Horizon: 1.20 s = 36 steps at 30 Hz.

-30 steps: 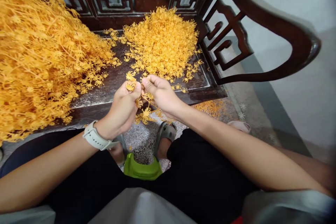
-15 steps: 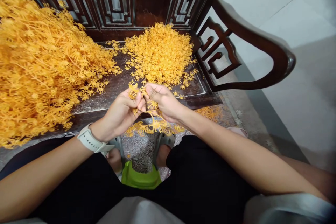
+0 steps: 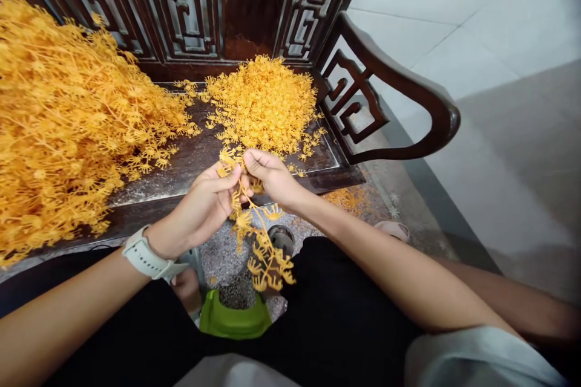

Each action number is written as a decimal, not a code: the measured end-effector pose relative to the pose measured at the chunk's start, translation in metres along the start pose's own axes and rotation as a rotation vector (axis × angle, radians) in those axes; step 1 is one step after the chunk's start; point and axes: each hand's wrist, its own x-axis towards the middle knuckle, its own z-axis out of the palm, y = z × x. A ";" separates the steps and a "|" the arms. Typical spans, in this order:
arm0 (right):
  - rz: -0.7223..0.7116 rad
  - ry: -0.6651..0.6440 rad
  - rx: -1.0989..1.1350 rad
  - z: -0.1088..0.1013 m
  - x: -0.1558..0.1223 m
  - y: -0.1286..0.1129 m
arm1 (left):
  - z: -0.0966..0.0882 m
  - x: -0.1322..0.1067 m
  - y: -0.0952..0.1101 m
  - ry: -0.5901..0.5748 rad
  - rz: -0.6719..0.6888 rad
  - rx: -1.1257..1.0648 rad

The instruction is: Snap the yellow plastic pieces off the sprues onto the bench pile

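We have both hands at the front edge of the desk [image 3: 154, 181], fingers closed on one orange sprig [image 3: 245, 222]. Left hand [image 3: 206, 199]: thumb and fingers pinch its upper part, some florets poking out above the thumb. Right hand [image 3: 272, 178]: fingertips pinched at the top, just beside the left thumb — exact contact partly hidden. The rest of the sprig hangs down at a slant from our grip, in front of the desk and above the floor [image 3: 213, 257]. On the desk: big pile of branched sprigs [image 3: 77, 121] to the left, smaller heap of loose orange heads [image 3: 265, 103] just beyond our hands, near the curved armrest [image 3: 399, 75]. Orange scraps [image 3: 347, 199] lie on the floor — green stool [image 3: 233, 317] below us.
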 end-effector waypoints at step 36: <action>0.021 0.403 -0.018 -0.068 0.009 -0.015 | -0.011 0.004 0.006 0.022 0.056 0.625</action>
